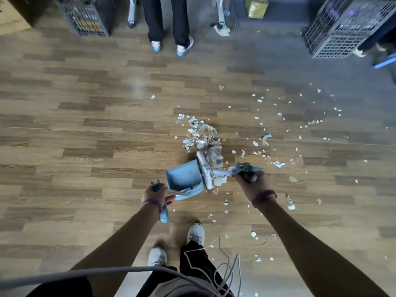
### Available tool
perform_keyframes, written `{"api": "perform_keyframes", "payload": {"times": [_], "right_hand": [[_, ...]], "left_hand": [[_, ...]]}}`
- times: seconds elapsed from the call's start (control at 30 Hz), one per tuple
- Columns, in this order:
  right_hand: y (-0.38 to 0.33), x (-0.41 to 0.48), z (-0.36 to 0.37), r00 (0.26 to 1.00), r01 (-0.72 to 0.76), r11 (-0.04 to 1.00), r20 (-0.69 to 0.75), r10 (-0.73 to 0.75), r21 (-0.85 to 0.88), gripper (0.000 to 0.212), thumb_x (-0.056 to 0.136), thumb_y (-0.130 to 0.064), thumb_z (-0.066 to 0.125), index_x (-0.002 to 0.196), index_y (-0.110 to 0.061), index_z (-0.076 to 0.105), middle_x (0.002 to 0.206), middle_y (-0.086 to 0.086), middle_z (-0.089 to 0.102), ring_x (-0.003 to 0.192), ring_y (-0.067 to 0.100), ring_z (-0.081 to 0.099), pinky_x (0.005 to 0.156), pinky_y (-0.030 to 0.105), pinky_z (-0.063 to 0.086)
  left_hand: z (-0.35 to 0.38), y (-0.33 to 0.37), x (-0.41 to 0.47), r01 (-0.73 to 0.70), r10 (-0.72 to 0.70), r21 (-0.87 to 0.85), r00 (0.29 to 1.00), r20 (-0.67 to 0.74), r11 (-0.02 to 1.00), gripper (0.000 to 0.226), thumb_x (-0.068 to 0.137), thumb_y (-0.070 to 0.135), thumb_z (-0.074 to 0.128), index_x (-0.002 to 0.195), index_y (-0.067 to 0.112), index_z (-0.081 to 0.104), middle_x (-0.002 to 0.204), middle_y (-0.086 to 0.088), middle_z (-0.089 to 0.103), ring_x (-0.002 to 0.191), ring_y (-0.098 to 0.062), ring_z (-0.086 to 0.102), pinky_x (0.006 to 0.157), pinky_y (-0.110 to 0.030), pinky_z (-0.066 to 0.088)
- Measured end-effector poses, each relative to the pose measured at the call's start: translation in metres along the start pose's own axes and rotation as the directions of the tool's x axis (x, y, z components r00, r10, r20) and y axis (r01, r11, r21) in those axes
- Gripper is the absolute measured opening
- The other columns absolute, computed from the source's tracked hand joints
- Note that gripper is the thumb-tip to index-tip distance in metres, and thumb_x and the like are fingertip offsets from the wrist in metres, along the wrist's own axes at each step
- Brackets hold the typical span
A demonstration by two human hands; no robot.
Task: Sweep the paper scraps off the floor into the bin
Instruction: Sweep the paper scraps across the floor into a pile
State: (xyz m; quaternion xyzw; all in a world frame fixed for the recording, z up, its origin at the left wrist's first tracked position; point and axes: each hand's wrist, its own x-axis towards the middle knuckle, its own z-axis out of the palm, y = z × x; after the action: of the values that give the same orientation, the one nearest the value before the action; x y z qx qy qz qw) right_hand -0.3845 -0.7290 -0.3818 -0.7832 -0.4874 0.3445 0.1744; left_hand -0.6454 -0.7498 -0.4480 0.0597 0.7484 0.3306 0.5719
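Nearest the camera, a grey cable (107, 272) curves across the person's dark trousers, and two pale shoes (196, 231) stand on the wood-pattern floor (85, 129). Just beyond the shoes, the left hand (157, 195) has its grip closed round the handle of a blue dustpan (184, 175) — fingers curled about it, with the handle's end sticking out on the near side under the wrist. The pan is low at the floor, its open mouth facing right.

Against that mouth lies the pale head of a broom (204, 171), running along the pan's right edge. To the right of the pan, the right hand (251, 183) has its grip wrapped round the broom's handle.

Beyond the broom head, the paper scraps (202, 133) sit in a loose heap on the floor, touching the bristles. Many smaller bits are strewn to the right and far right, and a few lie near the shoes.

At the far edge a second person (167, 20) stands in dark trousers — a dark crate (85, 16) to the left, a yellow bag (256, 7) and another crate to the right.
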Motion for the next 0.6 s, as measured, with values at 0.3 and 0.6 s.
{"api": "perform_keyframes", "payload": {"times": [0.3, 0.6], "right_hand": [[-0.110, -0.038, 0.064, 0.989, 0.138, 0.986, 0.037, -0.142, 0.095, 0.026, 0.078, -0.026, 0.074, 0.059, -0.013, 0.061, 0.062, 0.007, 0.062, 0.071, 0.025, 0.058, 0.063, 0.024, 0.037], [-0.134, -0.092, 0.168, 0.987, 0.084, 0.989, 0.129, -0.100, 0.124, 0.039, 0.075, -0.035, 0.071, 0.045, -0.018, 0.053, 0.048, 0.003, 0.055, 0.056, 0.017, 0.056, 0.060, 0.036, 0.048]], "left_hand": [[-0.134, 0.019, -0.012, -0.056, 0.047, -0.071, 0.992, -0.116, 0.996, 0.012, 0.093, -0.002, 0.047, 0.087, 0.008, 0.050, 0.073, -0.015, 0.057, 0.033, -0.017, 0.060, 0.030, -0.014, 0.036], [-0.230, 0.021, 0.019, 0.019, -0.013, 0.041, 0.990, -0.137, 0.999, 0.013, 0.085, -0.003, 0.050, 0.096, 0.003, 0.052, 0.078, -0.019, 0.057, 0.030, -0.024, 0.054, 0.033, -0.020, 0.039]]}}
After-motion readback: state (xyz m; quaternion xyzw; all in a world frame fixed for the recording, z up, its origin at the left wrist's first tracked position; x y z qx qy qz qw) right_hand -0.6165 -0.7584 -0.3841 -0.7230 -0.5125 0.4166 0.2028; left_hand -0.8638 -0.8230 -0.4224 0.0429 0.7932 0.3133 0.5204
